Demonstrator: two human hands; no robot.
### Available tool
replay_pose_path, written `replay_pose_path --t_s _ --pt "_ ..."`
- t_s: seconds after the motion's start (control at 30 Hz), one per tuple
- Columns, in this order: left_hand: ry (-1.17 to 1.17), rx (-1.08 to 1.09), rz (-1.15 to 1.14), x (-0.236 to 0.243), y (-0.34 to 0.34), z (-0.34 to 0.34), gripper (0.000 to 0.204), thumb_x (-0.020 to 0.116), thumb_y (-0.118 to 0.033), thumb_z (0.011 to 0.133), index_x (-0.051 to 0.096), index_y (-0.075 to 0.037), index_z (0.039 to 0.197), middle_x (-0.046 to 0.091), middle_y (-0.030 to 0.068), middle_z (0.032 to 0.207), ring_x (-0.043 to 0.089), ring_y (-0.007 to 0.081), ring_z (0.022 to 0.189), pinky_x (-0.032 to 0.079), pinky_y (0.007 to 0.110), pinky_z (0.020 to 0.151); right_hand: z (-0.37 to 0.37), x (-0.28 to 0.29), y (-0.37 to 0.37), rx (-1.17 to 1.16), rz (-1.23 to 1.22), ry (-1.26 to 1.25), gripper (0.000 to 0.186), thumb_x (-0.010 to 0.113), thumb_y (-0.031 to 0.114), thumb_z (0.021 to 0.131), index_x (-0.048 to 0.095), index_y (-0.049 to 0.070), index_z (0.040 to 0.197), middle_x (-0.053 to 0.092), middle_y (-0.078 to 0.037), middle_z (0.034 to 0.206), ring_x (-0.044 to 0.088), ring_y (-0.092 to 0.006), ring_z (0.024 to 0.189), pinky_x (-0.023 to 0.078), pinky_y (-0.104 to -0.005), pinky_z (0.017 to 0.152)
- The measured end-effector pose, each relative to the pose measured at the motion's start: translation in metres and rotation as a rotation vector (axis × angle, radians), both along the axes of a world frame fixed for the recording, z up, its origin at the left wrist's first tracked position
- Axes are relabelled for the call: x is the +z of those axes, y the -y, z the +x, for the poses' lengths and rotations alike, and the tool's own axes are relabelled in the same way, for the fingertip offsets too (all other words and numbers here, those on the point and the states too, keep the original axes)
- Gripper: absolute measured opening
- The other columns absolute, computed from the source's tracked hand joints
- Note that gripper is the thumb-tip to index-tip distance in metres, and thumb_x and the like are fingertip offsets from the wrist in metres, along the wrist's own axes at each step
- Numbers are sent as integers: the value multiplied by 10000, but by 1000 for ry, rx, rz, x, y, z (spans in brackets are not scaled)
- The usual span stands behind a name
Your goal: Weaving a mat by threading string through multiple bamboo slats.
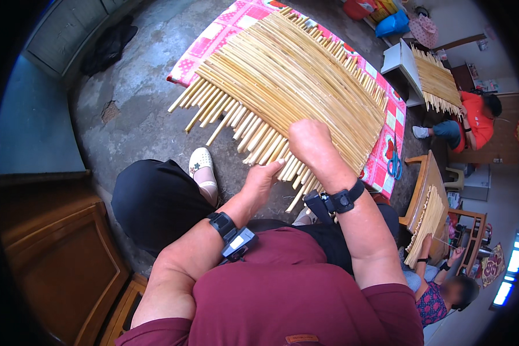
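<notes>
- Mat [297,75]: one, on tabletop [185,64].
- Right hand [310,140]: clenched on mat; contents hidden.
- Left hand [263,177]: at mat's near edge; grip unclear.
- Step: seemingly edge work; next likely needs mat steady.

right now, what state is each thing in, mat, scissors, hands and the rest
Reed mat, spread flat, ends uneven
Checked tablecloth, spread under the mat
Blue-handled scissors, lying on the tablecloth, blades' opening unclear
Left hand, at the mat's near ends, grip unclear
Right hand, curled on the mat, grip hidden
Wristbands, fastened
Dark bundle, crumpled
</notes>
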State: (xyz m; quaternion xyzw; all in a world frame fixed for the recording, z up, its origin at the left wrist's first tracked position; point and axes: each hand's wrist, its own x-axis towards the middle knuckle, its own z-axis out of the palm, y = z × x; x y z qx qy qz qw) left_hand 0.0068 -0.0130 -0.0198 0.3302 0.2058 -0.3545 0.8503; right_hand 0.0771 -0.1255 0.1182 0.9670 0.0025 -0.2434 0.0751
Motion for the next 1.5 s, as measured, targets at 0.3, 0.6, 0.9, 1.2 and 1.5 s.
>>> replay_pose_path --t_s 0.3,0.6,0.9,1.2,1.5 --pt "124 7 -57 15 -3 -1 387 619 -103 869 528 -10 1234 623 90 1167 597 210 1077 472 400 919 -116 5 49 -199 456 700 479 614 48 787 492 30 1250 497 -207 1305 462 -347 1230 368 -402 1028" --pt "184 -38 -116 49 -15 -7 374 588 -131 898 520 -18 1247 618 83 1186 596 208 1080 464 410 933 -194 -46 152 -1354 1515 684 596 561 249 944 257 62 1422 521 -171 1242 589 -266 1071 499 -372 879" --pt "1031 -1317 959 135 -77 29 373 644 -380 842 669 -55 1025 693 143 887 666 347 867 527 386 816 -191 -43 145 -1121 1978 756 397 523 12 859 434 -38 1243 577 -173 1142 603 -258 1037 487 -373 916" --pt "1792 -805 1517 128 -51 22 1099 848 -392 582 256 -86 1456 160 217 1519 140 393 1412 145 558 1122 -191 -23 143 -1008 1959 842 424 556 42 849 427 -40 1245 579 -165 1131 585 -219 1036 460 -341 928" --pt "2003 -463 1167 145 -23 9 724 674 -197 793 336 -45 1415 299 238 1467 269 402 1371 229 502 1108 -203 73 117 -566 2256 1112 691 498 447 941 302 -15 1415 447 -183 1377 480 -283 1237 426 -372 992"
